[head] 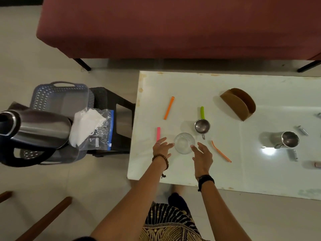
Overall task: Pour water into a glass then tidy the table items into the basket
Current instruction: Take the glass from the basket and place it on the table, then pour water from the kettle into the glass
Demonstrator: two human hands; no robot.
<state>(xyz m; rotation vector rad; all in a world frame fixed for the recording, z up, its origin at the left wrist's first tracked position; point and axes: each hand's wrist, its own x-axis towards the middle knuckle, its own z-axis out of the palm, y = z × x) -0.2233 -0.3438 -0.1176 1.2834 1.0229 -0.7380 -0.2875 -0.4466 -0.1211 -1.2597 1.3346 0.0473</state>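
Observation:
A clear glass [184, 142] stands near the front left of the white table [225, 171]. My left hand [161, 148] hovers just left of it, fingers straight, fingertips close to its rim. My right hand [202, 156] is on its right side, fingers relaxed, a fingertip at the rim. Neither hand grips it. A steel kettle [34, 129] and a clear bag with white paper [93, 128] sit in the grey basket [59, 91] on a dark stool to the left.
On the table lie two orange sticks [169, 108] [221, 151], a pink strip [158, 134], a steel scoop with a green handle [202, 125], a brown holder [238, 103], a steel mug [287, 140] and small items at the right edge. A maroon sofa [173, 26] stands behind.

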